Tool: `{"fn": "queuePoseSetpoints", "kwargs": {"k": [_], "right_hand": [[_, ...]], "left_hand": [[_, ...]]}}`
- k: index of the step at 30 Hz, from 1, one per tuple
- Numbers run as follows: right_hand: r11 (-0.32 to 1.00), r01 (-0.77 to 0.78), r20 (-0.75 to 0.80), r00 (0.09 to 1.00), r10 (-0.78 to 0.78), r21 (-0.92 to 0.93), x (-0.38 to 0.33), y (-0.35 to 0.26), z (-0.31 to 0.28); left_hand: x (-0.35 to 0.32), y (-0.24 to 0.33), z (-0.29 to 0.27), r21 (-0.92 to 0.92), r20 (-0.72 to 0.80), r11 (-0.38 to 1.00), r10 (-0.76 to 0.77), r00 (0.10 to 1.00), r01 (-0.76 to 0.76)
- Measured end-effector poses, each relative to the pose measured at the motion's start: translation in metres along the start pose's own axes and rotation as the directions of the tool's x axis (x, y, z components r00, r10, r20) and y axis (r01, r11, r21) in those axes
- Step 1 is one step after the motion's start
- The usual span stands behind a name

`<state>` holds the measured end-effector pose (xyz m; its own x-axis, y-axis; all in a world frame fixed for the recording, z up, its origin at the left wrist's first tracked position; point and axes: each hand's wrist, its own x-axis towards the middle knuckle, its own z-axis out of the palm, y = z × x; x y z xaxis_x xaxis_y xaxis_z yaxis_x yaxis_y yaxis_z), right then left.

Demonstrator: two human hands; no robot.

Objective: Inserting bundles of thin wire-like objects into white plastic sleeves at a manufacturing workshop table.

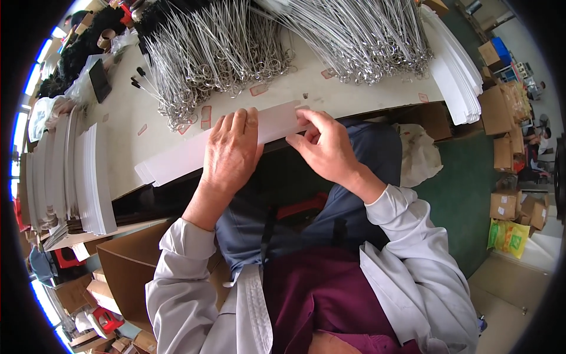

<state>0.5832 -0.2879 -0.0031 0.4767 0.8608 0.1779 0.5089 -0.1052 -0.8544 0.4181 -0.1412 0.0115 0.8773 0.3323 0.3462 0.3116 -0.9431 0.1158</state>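
Observation:
A long, narrow, flat white card carton point(177, 157) lies slantwise along the table's near edge. Across its middle rests my left hand point(232, 152), fingers together over the top and thumb down by the near side, closed on it. My right hand point(328, 147) is at the carton's right end; its fingertips touch that end or nearly so, while thumb and forefinger stay apart. Beyond the hands lie two big bunches of thin metal wire rods point(218, 50) point(365, 41) with looped ends toward me. Black bristly material shows behind the left bunch.
Stacks of flat white cartons stand at the table's left end point(94, 177) and right end point(454, 71). A dark flat object point(100, 81) lies at the far left. Below the table is an open cardboard box point(132, 265). More boxes point(504, 203) line the right side.

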Motion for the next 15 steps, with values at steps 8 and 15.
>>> {"fn": "queuePoseSetpoints", "kwargs": {"k": [8,15], "right_hand": [[0.899,-0.193,0.133,0.979,0.152,0.393,0.009,0.002,-0.008],[0.835,-0.401,0.362,0.893,0.266,0.376,0.018,-0.005,-0.027]], "left_hand": [[-0.009,-0.003,0.002,-0.027,0.005,1.000,0.010,1.000,-0.010],[-0.012,-0.003,-0.002,-0.052,-0.011,0.997,0.051,0.999,-0.051]]}}
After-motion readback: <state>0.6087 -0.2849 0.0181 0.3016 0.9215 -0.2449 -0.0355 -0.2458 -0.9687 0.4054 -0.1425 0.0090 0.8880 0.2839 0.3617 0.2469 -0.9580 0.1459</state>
